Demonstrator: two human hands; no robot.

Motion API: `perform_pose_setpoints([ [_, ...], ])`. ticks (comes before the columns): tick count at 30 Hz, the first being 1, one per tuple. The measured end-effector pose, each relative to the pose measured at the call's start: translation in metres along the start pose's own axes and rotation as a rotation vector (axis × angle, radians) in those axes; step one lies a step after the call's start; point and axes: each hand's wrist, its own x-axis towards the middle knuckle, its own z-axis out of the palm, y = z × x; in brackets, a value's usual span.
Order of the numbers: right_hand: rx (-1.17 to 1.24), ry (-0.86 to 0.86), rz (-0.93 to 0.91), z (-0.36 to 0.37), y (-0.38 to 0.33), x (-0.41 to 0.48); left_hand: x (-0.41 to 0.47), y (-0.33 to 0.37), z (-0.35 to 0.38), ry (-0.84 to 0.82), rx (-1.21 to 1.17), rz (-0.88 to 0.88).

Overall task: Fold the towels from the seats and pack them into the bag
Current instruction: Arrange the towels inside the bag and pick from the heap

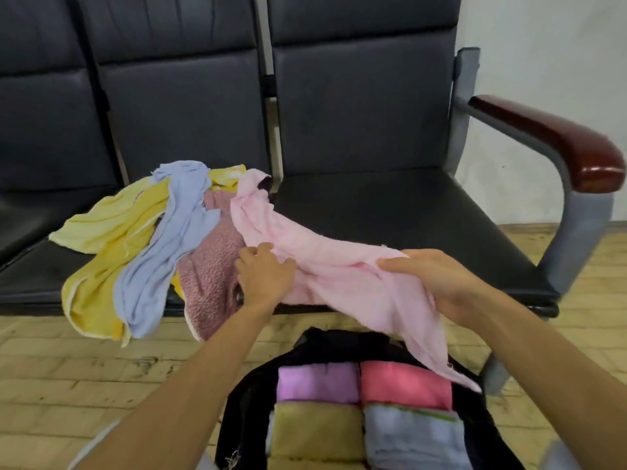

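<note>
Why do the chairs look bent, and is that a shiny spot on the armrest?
Head view: the wide-angle lens bows the seats toward the edges; yes, a small glare sits on the armrest, at its front end; light is soft, no hard shadows; everything is slightly blurred.

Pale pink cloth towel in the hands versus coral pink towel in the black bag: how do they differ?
The pale pink cloth towel is unfolded and crumpled; the coral pink towel is folded into a neat block. The pale pink towel stretches across the dark padded seat, gripped by the right hand and touched by the left hand; the coral pink towel lies packed in the black bag. Both are pinkish towels.
</note>
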Motion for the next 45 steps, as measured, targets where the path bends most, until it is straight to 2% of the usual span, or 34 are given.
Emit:
perform_pose_setpoints([
  [2,-0.041,0.073,0.013,-0.011,0.004,-0.002,0.001,-0.003,0.004,-0.046,0.257,-0.008],
  [4,-0.114,0.164,0.009,-0.020,0.010,-0.002,0.001,-0.004,0.007,-0.063,0.327,0.009],
  [8,-0.340,0.236,-0.053,-0.026,0.017,0.000,0.001,-0.005,0.014,-0.004,0.115,0.304],
  [11,-0.460,0.237,-0.146,-0.024,0.015,-0.001,-0.011,0.000,0.013,-0.049,-0.037,0.367],
  [13,-0.654,0.233,-0.200,-0.021,0.015,-0.002,-0.022,0.006,0.009,-0.114,-0.192,0.291],
  [16,-1.026,0.216,-0.265,-0.012,0.020,0.002,-0.034,0.009,0.001,-0.207,-0.455,0.033],
  [19,-1.137,0.150,-0.240,0.002,0.027,0.006,-0.047,0.002,-0.009,-0.311,-0.589,-0.094],
  [22,-1.192,0.236,-0.258,0.017,0.028,0.007,-0.058,-0.003,-0.012,-0.433,-0.554,-0.070],
  [25,-1.250,0.354,-0.428,0.028,0.026,0.014,-0.064,-0.006,-0.010,-0.521,-0.500,-0.042],
  [27,-1.251,0.354,-0.501,0.035,0.026,0.020,-0.065,-0.010,-0.010,-0.518,-0.476,-0.028],
  [29,-1.250,0.318,-0.485,0.042,0.027,0.025,-0.066,-0.014,-0.010,-0.504,-0.468,-0.009],
  [33,-1.278,0.382,-0.526,0.046,0.031,0.030,-0.075,-0.016,-0.015,-0.520,-0.487,0.044],
  [36,-1.355,0.372,-0.522,0.048,0.035,0.031,-0.073,-0.023,-0.015,-0.451,-0.512,0.014],
  [39,-1.267,0.369,-0.548,0.047,0.033,0.025,-0.065,-0.032,-0.015,-0.331,-0.557,-0.056],
  [42,-1.184,0.329,-0.526,0.042,0.034,0.016,-0.063,-0.036,-0.017,-0.291,-0.599,-0.148],
  [45,-0.974,0.318,-0.447,0.036,0.033,0.008,-0.065,-0.034,-0.015,-0.317,-0.542,-0.095],
])
